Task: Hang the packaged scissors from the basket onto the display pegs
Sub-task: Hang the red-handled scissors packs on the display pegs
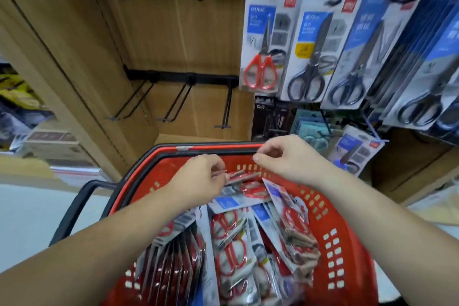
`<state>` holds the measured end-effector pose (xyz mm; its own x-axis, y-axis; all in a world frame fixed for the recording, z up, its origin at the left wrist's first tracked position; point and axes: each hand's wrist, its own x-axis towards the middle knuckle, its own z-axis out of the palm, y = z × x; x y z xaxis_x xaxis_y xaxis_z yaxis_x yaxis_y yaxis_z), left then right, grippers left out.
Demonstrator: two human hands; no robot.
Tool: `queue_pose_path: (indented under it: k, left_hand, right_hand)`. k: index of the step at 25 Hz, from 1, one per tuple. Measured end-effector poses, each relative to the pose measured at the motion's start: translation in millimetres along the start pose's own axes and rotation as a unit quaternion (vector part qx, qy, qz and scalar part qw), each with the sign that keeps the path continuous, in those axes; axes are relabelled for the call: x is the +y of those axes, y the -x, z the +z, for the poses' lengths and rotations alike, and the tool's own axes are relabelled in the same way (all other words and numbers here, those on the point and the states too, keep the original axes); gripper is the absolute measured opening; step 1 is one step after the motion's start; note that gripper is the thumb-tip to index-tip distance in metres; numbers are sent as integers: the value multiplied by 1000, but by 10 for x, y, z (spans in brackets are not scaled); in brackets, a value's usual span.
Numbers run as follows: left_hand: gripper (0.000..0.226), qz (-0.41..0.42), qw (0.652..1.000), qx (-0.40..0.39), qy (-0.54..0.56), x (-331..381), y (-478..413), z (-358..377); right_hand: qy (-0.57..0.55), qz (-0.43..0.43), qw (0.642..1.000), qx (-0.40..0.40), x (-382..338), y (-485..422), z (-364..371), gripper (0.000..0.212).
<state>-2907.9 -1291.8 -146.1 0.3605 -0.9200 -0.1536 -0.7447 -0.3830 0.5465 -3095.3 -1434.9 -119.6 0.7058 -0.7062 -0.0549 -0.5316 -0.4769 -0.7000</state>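
Near edge: two bare forearms reach over a red plastic shopping basket [332, 243] with black handles, set below a shop display.
Stock in basket: carded blister packs of red-handled scissors [231, 251] fill it almost to the rim, some flat, some on edge in a row at the near left.
Left hand: the left hand [198, 179] is at the basket's far end, with its fingers pinched on the top edges of a few packs.
Right hand: the right hand [280, 159] hovers just above the far rim, fingers curled and thumb against forefinger. Whether it holds anything cannot be told.
Pegs: black wire display pegs [173, 102] stand bare in two rows on the brown board at far left.
Already hanging: at far right, a single hung pack of red-handled scissors [267, 32] faces out beside hung packs of black-handled scissors [315, 45], with more rows further right.
Progress: the job looks barely begun. The basket is nearly full, the left pegs carry nothing, and no pack is on its way up. What remains is lifting the pinched packs clear, threading their hang holes onto a peg, and repeating until the basket is empty.
Writing: each hung card shows a blue panel with white lettering and a small red square logo at the top corner. The print is too blurred to read, and no brand can be made out.
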Motion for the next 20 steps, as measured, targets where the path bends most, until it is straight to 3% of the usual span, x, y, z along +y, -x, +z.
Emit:
queue_pose_path:
  k: [3,5,7,9,11,14,17,20]
  left_hand:
    - [76,-25,980,-93,-173,-299,70,167]
    - [100,-26,974,-126,-189,-338,90,255]
    - [110,-10,969,-132,-210,-315,90,348]
    - [106,4,962,-126,-244,-288,67,379]
    - [85,26,961,-111,-252,-308,66,378]
    - [53,88,953,-103,-270,-310,189,412]
    - [29,186,925,-98,-316,-291,355,633]
    - [50,257,891,-61,-369,-407,409,725]
  right_hand:
    - [73,76,990,-95,301,34,77,20]
    - [97,137,980,-109,492,79,120,26]
    - [85,188,969,-136,648,168,219,37]
    - [78,214,956,-182,731,268,383,46]
    - [111,206,950,-208,768,346,544,42]
    - [129,191,961,-154,820,397,615,24]
    - [41,230,966,-113,831,429,468,25]
    - [-43,257,959,-109,822,470,358,16]
